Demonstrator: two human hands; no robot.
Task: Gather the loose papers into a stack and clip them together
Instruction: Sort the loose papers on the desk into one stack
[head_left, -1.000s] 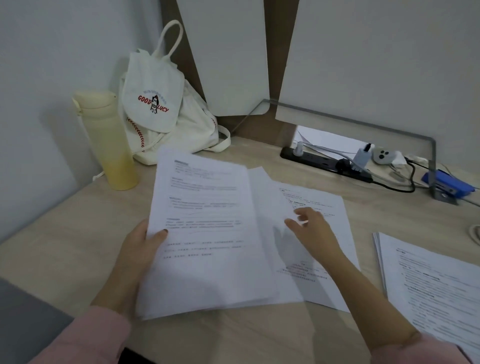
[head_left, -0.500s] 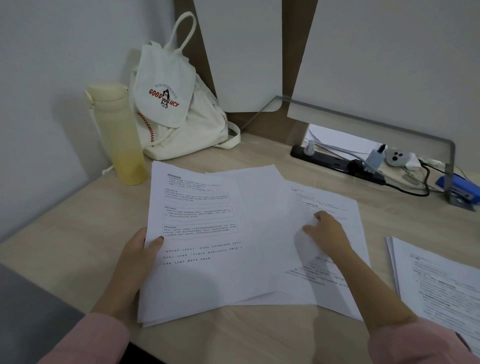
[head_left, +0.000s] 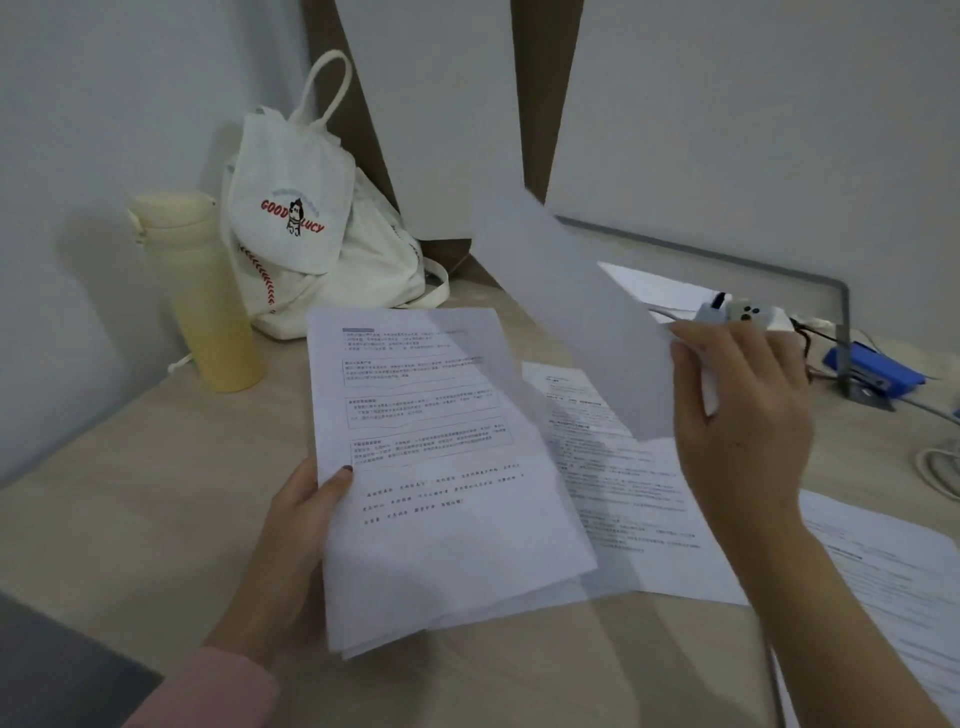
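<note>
My left hand (head_left: 298, 525) grips the left edge of a stack of printed papers (head_left: 441, 499), thumb on top, holding it tilted just above the desk. My right hand (head_left: 743, 410) pinches one loose sheet (head_left: 582, 317) by its right edge and holds it raised in the air, blank side facing me. Another printed sheet (head_left: 623, 493) lies flat on the desk under and to the right of the stack. A further pile of papers (head_left: 893, 587) rests at the right edge. No clip is visible; a blue stapler (head_left: 878, 369) sits at the back right.
A yellow bottle (head_left: 202, 296) and a white canvas bag (head_left: 311, 234) stand at the back left against the wall. A power strip with plugs (head_left: 748, 314) and cables lies behind my right hand under a grey metal shelf frame (head_left: 727, 254). The wooden desk (head_left: 156, 493) extends leftward.
My right hand has lifted one sheet off the desk and raised it up and to the right. The left hand still holds the stack, which shifted slightly.
</note>
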